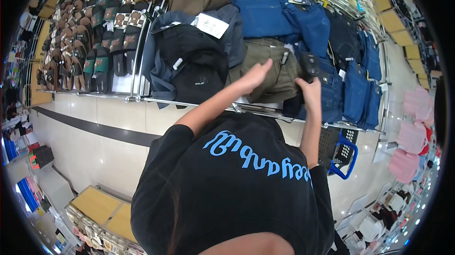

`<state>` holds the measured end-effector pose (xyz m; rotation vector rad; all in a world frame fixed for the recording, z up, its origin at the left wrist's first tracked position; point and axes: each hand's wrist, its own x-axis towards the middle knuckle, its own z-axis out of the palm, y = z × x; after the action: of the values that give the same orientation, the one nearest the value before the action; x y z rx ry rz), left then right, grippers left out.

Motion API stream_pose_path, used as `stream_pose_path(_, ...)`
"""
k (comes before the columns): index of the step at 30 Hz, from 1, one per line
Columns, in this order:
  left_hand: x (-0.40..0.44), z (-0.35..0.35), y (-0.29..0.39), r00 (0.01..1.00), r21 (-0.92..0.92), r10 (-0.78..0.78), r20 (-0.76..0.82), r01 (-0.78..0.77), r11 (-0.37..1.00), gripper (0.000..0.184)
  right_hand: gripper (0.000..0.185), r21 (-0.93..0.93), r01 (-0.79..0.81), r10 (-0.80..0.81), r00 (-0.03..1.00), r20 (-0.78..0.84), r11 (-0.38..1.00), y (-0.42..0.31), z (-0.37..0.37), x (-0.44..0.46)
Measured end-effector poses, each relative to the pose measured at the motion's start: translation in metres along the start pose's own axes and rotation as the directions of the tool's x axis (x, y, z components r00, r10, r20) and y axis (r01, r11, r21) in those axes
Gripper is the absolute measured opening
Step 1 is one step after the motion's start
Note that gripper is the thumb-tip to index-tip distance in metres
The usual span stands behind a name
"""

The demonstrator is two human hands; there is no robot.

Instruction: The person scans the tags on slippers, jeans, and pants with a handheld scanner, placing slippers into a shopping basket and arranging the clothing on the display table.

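Observation:
My left hand [256,76] reaches over a folded pair of olive trousers [270,82], with at least one finger stretched out and nothing visible in its grasp. A small whitish-and-dark security tag [285,58] sits on the trousers' upper part. In my right hand [310,91] is a black handheld device [310,66], upright at the right edge of the trousers; its exact kind is unclear. Left of the trousers lies a black garment [194,65] with a pale tag and a small printed logo. Folded blue jeans [332,94] lie just right of my right hand.
A chrome rail [189,103] runs along the shelf's front edge. Rows of sandals [102,60] fill the left section. More jeans [260,11] are stacked behind, near a white paper tag [212,25]. Below the shelf on the right stands a dark basket with a blue handle [350,160].

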<state>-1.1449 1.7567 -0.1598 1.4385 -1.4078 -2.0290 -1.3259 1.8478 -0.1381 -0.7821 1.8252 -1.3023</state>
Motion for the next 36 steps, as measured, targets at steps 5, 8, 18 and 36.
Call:
stream_pose_path(5, -0.007, -0.093, 0.032, 0.958, -0.306, 0.024, 0.286, 0.067, 0.95, 0.04, 0.039, -0.15, 0.153, -0.165, 0.983, -0.074, 0.977, -0.046, -0.064, 0.02)
stream_pose_path(8, -0.044, -0.127, 0.077, 0.947, -0.13, 0.104, 0.305, -0.067, 0.989, 0.036, 0.033, -0.222, 0.236, -0.234, 0.972, 0.035, 0.946, -0.092, -0.088, 0.01)
stream_pose_path(18, -0.109, -0.192, 0.236, 0.802, 0.026, 0.582, 0.132, -0.59, 0.807, 0.044, 0.037, -0.466, 0.671, -0.625, 0.73, 0.277, 0.577, -0.247, -0.102, 0.007)
stream_pose_path(36, 0.019, -0.132, -0.063, 0.659, 0.966, 0.729, -0.182, -0.017, 0.256, 0.04, 0.036, -0.389, -0.134, 0.303, 0.858, 0.415, 0.912, 0.076, -0.012, 0.154)
